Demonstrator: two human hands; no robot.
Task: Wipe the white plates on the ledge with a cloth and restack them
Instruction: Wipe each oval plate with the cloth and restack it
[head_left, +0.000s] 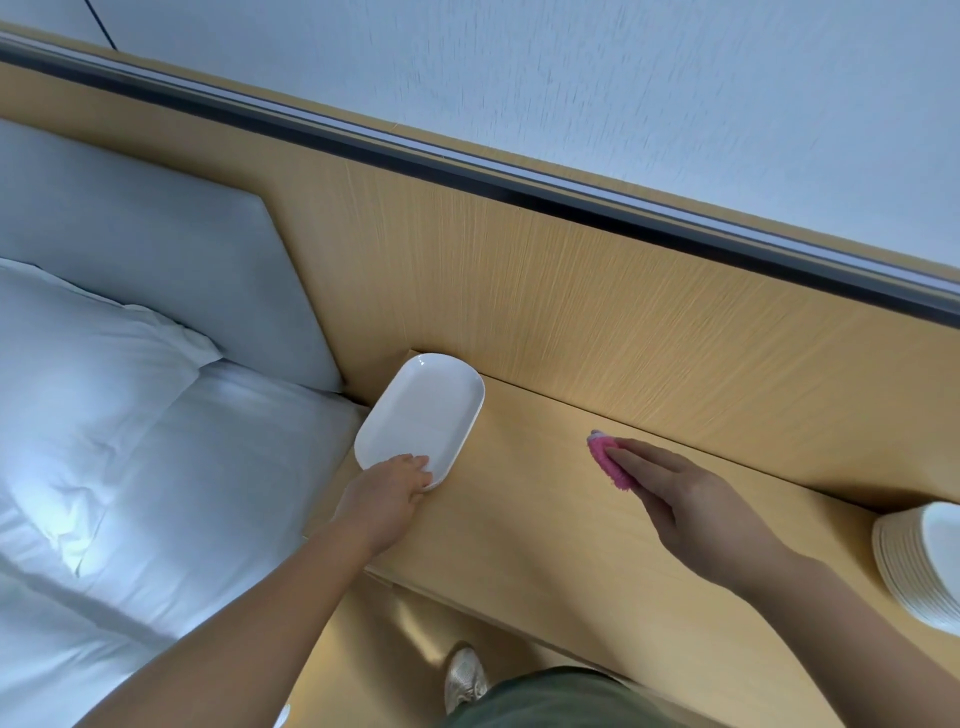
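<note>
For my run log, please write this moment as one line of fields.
left hand: holds oblong plate, near end | right hand: flat on pink cloth, on ledge | plate stack: far right

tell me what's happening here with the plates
A person stands at a wooden ledge beside a bed. Their left hand holds the near end of a single white plate at the ledge's left end. The right hand presses a pink cloth flat on the ledge, apart from that plate. A stack of white plates sits at the far right.
</note>
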